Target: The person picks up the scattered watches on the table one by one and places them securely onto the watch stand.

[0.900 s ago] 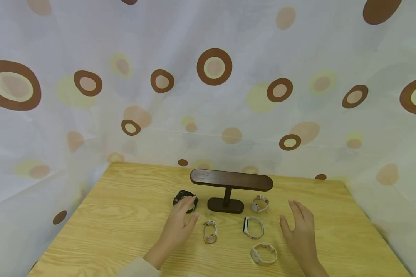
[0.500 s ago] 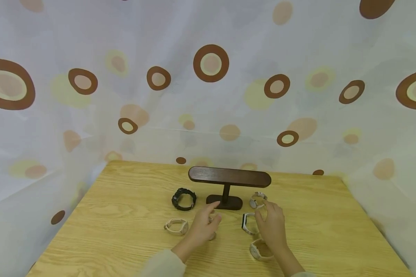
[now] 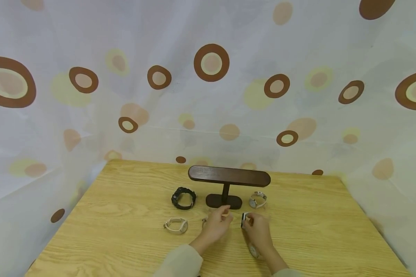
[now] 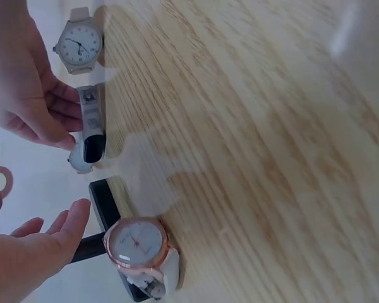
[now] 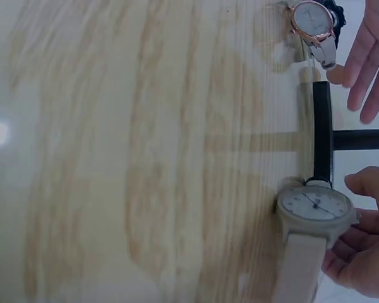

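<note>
My right hand [image 3: 259,231] pinches a white smart band [image 4: 91,123] with a black face, which stands on its side on the table. Close in front of that hand is a beige-strapped watch [image 5: 316,205], partly covered in the head view. My left hand [image 3: 215,225] hovers with loosely bent fingers, holding nothing. It hides most of a rose-gold watch [image 4: 138,243] with a pale strap, which shows whole in the left wrist view. Behind both hands stands a dark wooden T-shaped watch stand [image 3: 228,176], its bar bare.
A black watch [image 3: 175,197] lies left of the stand, with a cream watch [image 3: 183,226] nearer the front. Another pale watch [image 3: 252,203] lies right of the stand's base. A dotted curtain [image 3: 208,115] hangs along the back of the wooden table [image 3: 118,215].
My right hand has come in from the right, over the beige watch, and taken hold of the smart band. My left hand has moved right, away from the black and cream watches.
</note>
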The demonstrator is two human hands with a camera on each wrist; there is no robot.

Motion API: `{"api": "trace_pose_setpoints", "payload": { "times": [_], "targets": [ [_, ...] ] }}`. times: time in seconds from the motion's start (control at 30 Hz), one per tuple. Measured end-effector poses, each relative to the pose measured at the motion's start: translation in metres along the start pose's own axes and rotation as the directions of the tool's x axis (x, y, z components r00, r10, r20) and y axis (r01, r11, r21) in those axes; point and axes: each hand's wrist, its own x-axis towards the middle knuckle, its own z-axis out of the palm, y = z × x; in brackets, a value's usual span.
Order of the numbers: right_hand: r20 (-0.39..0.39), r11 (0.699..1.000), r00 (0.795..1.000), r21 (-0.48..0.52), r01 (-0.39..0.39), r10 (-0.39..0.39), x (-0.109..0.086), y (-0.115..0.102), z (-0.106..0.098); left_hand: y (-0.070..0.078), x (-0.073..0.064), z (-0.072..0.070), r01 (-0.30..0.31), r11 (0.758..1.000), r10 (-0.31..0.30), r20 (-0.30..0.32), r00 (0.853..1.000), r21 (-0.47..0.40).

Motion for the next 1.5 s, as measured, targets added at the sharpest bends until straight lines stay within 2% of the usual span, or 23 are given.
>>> {"api": "trace_pose_setpoints", "payload": {
  "times": [0.13, 0.27, 0.47, 0.83, 0.97, 1.07, 1.23, 1.3, 1.37, 1.5],
  "targets": [
    [0.004, 0.999, 1.0, -0.042, -0.009, 0.009, 0.0, -0.002, 0.005, -0.001, 0.005, 0.007, 0.059, 0.998, -0.059, -0.001, 0.998, -0.039],
    [0.001, 0.997, 1.0, -0.069, -0.025, 0.025, 0.0, -0.006, 0.006, -0.002, 0.009, 0.015, 0.132, 0.991, -0.133, -0.005, 0.991, -0.034],
    [-0.015, 0.995, 0.999, -0.089, -0.042, 0.041, 0.001, -0.007, 0.008, -0.008, 0.011, 0.025, 0.181, 0.983, -0.182, -0.023, 0.983, -0.02],
    [-0.004, 0.999, 0.999, -0.024, -0.035, 0.035, 0.0, -0.009, 0.01, -0.012, 0.012, 0.03, 0.258, 0.963, -0.262, -0.06, 0.963, -0.075],
    [0.021, 0.997, 0.998, 0.038, -0.066, 0.065, -0.003, -0.01, 0.008, -0.014, 0.011, 0.03, 0.263, 0.96, -0.27, -0.067, 0.961, -0.093],
    [0.046, 0.988, 0.993, 0.098, -0.117, 0.113, -0.005, -0.012, 0.005, -0.014, 0.01, 0.031, 0.278, 0.95, -0.286, -0.043, 0.957, -0.142],
    [0.068, 0.955, 0.981, 0.227, -0.192, 0.181, -0.007, -0.018, 0.002, -0.014, 0.009, 0.031, 0.299, 0.93, -0.306, 0.0, 0.952, -0.215],
    [0.077, 0.934, 0.977, 0.287, -0.212, 0.198, -0.008, -0.02, 0.0, -0.014, 0.009, 0.03, 0.281, 0.935, -0.289, -0.007, 0.957, -0.218],
    [0.095, 0.904, 0.971, 0.354, -0.24, 0.221, -0.009, -0.022, -0.002, -0.013, 0.009, 0.029, 0.248, 0.944, -0.259, -0.025, 0.965, -0.218],
    [0.149, 0.824, 0.95, 0.472, -0.312, 0.274, -0.01, -0.025, -0.006, -0.01, 0.008, 0.025, 0.173, 0.955, -0.193, -0.058, 0.98, -0.242]
  ]
}}
